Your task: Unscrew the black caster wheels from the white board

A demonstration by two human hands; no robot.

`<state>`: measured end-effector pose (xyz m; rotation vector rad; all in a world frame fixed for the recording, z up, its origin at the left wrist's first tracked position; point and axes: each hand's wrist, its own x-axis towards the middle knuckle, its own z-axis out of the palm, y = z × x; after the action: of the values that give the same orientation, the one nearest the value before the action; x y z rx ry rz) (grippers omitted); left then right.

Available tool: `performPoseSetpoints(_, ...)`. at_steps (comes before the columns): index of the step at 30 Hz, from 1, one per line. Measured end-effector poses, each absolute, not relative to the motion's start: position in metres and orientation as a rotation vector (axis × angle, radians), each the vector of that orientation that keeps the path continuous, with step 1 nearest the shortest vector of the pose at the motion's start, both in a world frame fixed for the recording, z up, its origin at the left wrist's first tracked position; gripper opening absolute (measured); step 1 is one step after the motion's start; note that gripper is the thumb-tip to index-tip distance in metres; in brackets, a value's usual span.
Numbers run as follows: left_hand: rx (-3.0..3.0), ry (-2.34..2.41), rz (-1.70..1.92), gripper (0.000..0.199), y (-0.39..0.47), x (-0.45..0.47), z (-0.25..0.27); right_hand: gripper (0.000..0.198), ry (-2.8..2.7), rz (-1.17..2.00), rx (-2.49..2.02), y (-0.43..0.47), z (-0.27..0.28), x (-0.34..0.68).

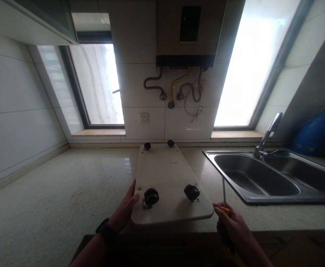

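Observation:
A pale board (165, 170) with rounded corners lies on the counter, its near end reaching the front edge. Black caster wheels stand up from it: a near left caster (151, 196), a near right caster (191, 192) and two smaller-looking ones at the far end. My left hand (127, 204), with a dark watch on the wrist, grips the board's left edge, thumb on top. In my right hand (230, 220) is a screwdriver (224, 191), its shaft pointing up and its orange and black handle in my fingers. That hand's fingertips are at the board's near right corner.
To the right, a double steel sink (257, 178) with a chrome faucet (268, 135) is set in the stone counter (53, 193). A blue object (317, 131) stands behind it. A water heater (190, 33) with pipes hangs on the tiled wall, above a socket (144, 118).

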<state>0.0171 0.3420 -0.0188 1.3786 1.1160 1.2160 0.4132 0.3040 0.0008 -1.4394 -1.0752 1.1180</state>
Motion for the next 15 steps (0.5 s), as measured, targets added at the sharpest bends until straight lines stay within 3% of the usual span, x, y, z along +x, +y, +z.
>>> performPoseSetpoints(3, 1.418, 1.227, 1.233, 0.074, 0.334, 0.015, -0.011, 0.035, -1.127, 1.113, -1.47, 0.296, 0.002, 0.425)
performPoseSetpoints(7, 1.687, 1.355, 1.27, 0.051, 0.317, 0.011, 0.005, 0.032, -1.161, 1.118, -1.567, 0.279, 0.005, 0.445)
performPoseSetpoints(15, 1.911, 1.258, 1.104, 0.045, 0.299, 0.018, 0.021, 0.058, -1.373, 0.898, -1.596, 0.267, 0.027, 0.45)
